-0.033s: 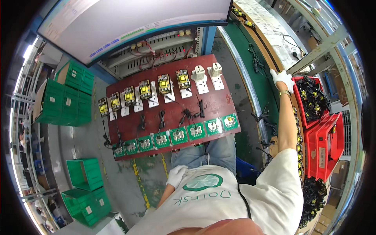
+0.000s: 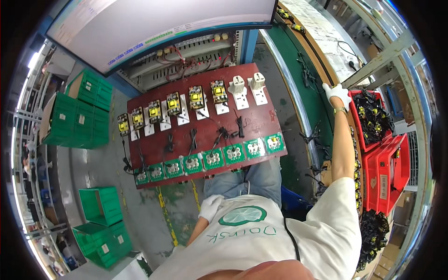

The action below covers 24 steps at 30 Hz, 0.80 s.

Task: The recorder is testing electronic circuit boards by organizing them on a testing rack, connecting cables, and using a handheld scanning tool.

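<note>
My right hand [image 2: 338,94], in a white glove, is stretched out to the right and rests at the wooden edge of the green conveyor [image 2: 322,100]. Its fingers look spread, with no object showing in them. Just beside it is a red bin [image 2: 355,121] heaped with black cables and small yellow-and-black circuit boards. My left hand [image 2: 211,207], also gloved, lies against my waist, fingers loosely extended. In front of me, a dark red test board [image 2: 261,123] carries several circuit boards [image 2: 196,97] with yellow transformers on white sockets, their black cables trailing toward green socket panels [image 2: 213,159].
A large monitor [image 2: 177,16] hangs over the far side of the board. Green crates [image 2: 77,121] stand on the left floor, with more open ones [image 2: 100,207] nearer. Another red bin [image 2: 382,179] and a heap of black cables [image 2: 373,238] sit to my right.
The view has shifted very slightly. Both hands stay where they were.
</note>
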Each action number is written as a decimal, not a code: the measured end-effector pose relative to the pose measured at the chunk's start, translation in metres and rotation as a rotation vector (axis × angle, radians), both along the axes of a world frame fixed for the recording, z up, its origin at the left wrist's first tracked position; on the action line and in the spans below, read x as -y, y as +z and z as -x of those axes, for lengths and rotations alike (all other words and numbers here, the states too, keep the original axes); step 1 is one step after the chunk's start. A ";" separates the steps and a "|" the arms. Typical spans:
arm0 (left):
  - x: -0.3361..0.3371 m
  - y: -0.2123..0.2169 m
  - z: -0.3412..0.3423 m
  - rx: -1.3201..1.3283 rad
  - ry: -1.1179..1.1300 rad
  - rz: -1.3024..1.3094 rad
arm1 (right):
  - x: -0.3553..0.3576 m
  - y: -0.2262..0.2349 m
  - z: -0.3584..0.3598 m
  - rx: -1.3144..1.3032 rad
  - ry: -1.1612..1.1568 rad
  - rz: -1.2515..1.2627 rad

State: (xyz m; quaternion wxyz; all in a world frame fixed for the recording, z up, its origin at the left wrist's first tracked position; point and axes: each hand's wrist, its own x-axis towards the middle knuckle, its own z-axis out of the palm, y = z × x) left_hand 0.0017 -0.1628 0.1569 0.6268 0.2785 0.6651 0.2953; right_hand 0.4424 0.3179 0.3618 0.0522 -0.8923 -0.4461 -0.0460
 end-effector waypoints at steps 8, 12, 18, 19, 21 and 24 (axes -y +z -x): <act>-0.030 0.026 -0.003 -0.265 -0.410 -0.323 | 0.022 -0.016 -0.033 0.030 0.274 -0.119; -0.081 0.107 -0.021 -0.164 -0.476 -0.583 | 0.044 0.033 -0.002 0.055 0.756 -0.576; -0.192 0.234 -0.108 -0.180 0.025 -1.099 | 0.147 0.126 0.095 0.020 1.247 -0.635; -0.215 0.248 -0.131 -0.107 0.047 -1.104 | 0.164 0.129 0.111 -0.010 1.309 -0.570; -0.230 0.260 -0.150 -0.030 0.091 -1.138 | 0.185 0.120 0.137 -0.042 1.398 -0.505; -0.235 0.255 -0.160 -0.055 0.146 -0.785 | 0.193 0.089 0.154 -0.209 1.412 -0.465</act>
